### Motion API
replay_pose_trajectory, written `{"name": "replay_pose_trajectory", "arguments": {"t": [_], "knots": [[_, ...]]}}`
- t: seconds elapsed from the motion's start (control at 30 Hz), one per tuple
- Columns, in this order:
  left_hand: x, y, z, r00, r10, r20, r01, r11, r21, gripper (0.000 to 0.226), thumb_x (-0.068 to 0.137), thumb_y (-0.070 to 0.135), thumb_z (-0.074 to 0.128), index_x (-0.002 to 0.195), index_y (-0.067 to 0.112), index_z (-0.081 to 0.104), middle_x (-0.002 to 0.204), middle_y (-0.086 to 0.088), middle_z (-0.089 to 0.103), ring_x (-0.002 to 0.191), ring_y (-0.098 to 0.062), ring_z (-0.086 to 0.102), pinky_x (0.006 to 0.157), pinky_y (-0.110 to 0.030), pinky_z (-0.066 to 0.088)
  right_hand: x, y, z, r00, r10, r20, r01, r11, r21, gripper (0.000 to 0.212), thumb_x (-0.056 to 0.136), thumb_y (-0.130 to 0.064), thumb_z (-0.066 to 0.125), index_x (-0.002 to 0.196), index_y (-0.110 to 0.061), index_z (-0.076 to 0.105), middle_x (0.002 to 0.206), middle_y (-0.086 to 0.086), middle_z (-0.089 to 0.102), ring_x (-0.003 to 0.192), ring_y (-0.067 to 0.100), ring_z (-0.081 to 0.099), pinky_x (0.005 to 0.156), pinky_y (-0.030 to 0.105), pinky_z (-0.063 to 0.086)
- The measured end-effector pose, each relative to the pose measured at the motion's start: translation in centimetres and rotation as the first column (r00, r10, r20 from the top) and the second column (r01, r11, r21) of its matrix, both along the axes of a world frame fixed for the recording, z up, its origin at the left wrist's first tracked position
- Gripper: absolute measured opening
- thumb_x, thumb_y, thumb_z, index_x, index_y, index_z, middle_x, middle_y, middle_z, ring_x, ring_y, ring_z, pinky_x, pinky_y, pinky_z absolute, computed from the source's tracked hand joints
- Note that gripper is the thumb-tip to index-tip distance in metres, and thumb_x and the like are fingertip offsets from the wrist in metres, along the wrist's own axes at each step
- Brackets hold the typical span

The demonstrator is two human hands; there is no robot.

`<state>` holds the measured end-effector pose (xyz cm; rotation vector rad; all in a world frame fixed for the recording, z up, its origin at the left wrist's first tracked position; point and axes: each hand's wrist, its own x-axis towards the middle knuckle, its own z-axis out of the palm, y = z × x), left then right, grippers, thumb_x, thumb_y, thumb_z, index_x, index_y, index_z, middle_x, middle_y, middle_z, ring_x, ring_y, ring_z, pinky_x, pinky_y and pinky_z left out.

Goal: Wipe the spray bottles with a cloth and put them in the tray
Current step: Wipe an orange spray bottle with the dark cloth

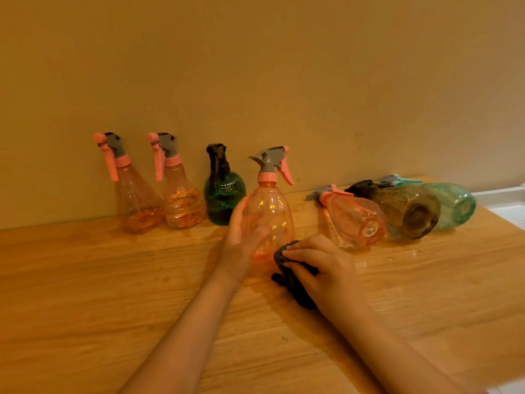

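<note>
Right hand [318,260] pinches a dark grey cloth [292,275] at the base of the upright orange plastic spray bottle [270,214]; left hand [244,231] grips it. Wiping comes next, I think.

Single head-worn wide-angle view, looking forward and down, close over wooden table [113,294], facing wall [255,66]

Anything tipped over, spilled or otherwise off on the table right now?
Three bottles lie on their sides at right: a pink plastic spray bottle, a brown one and a teal one. No spill shows. The rest stand upright.
</note>
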<state>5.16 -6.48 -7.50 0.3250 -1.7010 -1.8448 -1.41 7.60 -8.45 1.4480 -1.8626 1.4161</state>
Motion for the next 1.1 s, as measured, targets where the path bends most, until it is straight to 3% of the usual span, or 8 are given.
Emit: {"name": "replay_pose_trajectory", "arguments": {"t": [0.17, 0.27, 0.33, 0.4, 0.53, 0.77, 0.87, 1.1], "knots": [[-0.2, 0.0, 0.0, 0.997, 0.057, 0.059, -0.058, 0.998, 0.007, 0.078, 0.061, 0.044, 0.073, 0.132, 0.038, 0.041, 0.132, 0.001, 0.054, 0.119, -0.013, 0.055, 0.092, -0.030, 0.051, 0.6, -0.6, -0.1, 0.991, 0.060, -0.117, -0.059, 0.998, 0.014, 0.016, 0.081, -0.016, 0.061, 0.086, -0.005, 0.073, 0.091, -0.001, 0.064, 0.084, 0.014, 0.058, 0.073, 0.021, 0.047], [-0.2, 0.0, 0.0, 0.997, 0.059, 0.053, -0.062, 0.997, 0.056, 0.066, 0.069, 0.035, 0.072, 0.129, 0.038, 0.044, 0.129, 0.001, 0.057, 0.117, -0.015, 0.058, 0.093, -0.034, 0.052, 0.6, -0.7, -0.4, 0.984, 0.071, -0.165, -0.062, 0.996, 0.061, 0.015, 0.082, -0.014, 0.061, 0.088, -0.006, 0.073, 0.090, 0.003, 0.066, 0.083, 0.017, 0.059, 0.068, 0.028, 0.049], [-0.1, 0.0, 0.1, 0.998, 0.056, 0.035, -0.059, 0.994, 0.092, 0.067, 0.069, 0.032, 0.076, 0.129, 0.036, 0.045, 0.126, 0.001, 0.060, 0.112, -0.014, 0.061, 0.083, -0.028, 0.054, 0.4, -0.6, -0.6, 0.984, 0.067, -0.163, -0.057, 0.996, 0.067, 0.015, 0.081, -0.013, 0.061, 0.088, -0.006, 0.073, 0.091, 0.002, 0.065, 0.084, 0.016, 0.058, 0.069, 0.028, 0.049], [0.0, -0.1, 0.1, 0.998, 0.066, 0.017, -0.068, 0.987, 0.143, 0.072, 0.068, 0.029, 0.075, 0.134, 0.030, 0.046, 0.124, -0.001, 0.061, 0.109, -0.016, 0.063, 0.075, -0.024, 0.054, 0.2, -0.4, -0.5, 0.990, 0.048, -0.131, -0.042, 0.998, 0.045, 0.017, 0.081, -0.015, 0.060, 0.087, -0.006, 0.073, 0.091, 0.000, 0.064, 0.085, 0.014, 0.057, 0.071, 0.025, 0.048], [0.0, -0.4, 0.1, 0.999, 0.036, 0.026, -0.041, 0.980, 0.194, 0.073, 0.069, 0.029, 0.075, 0.136, 0.028, 0.045, 0.125, -0.004, 0.061, 0.110, -0.020, 0.063, 0.074, -0.025, 0.054, 0.1, -0.3, -0.2, 0.997, 0.027, -0.072, -0.026, 1.000, 0.010, 0.018, 0.080, -0.018, 0.061, 0.084, -0.006, 0.073, 0.091, -0.008, 0.060, 0.085, 0.009, 0.058, 0.073, 0.019, 0.048], [0.3, -0.1, 0.4, 0.999, -0.025, 0.020, 0.023, 0.996, 0.087, 0.055, 0.070, 0.023, 0.072, 0.118, 0.038, 0.049, 0.114, 0.005, 0.063, 0.092, -0.001, 0.067, 0.066, -0.016, 0.052, -0.6, -0.7, 1.8, 0.987, -0.001, 0.163, 0.008, 0.999, -0.046, 0.013, 0.069, -0.004, 0.071, 0.082, -0.008, 0.074, 0.084, -0.010, 0.063, 0.083, 0.006, 0.061, 0.077, 0.012, 0.048], [0.6, 0.0, 0.6, 0.997, -0.061, 0.043, 0.058, 0.995, 0.081, 0.053, 0.070, 0.030, 0.063, 0.118, 0.045, 0.048, 0.120, 0.006, 0.061, 0.098, -0.006, 0.066, 0.065, -0.022, 0.055, -1.4, -1.4, 3.9, 0.986, -0.035, 0.164, 0.035, 0.999, 0.004, 0.016, 0.071, 0.000, 0.074, 0.084, -0.009, 0.073, 0.080, -0.008, 0.063, 0.076, 0.004, 0.061, 0.076, 0.011, 0.047], [0.9, 0.0, 0.8, 0.995, -0.090, 0.044, 0.090, 0.996, -0.004, 0.067, 0.051, 0.044, 0.070, 0.114, 0.044, 0.049, 0.119, 0.006, 0.057, 0.107, -0.014, 0.061, 0.075, -0.026, 0.055, -3.6, -3.5, 7.7, 0.960, -0.036, 0.279, 0.023, 0.999, 0.049, 0.018, 0.076, -0.002, 0.071, 0.086, -0.017, 0.071, 0.076, -0.015, 0.061, 0.076, -0.002, 0.058, 0.073, 0.009, 0.046]]}}
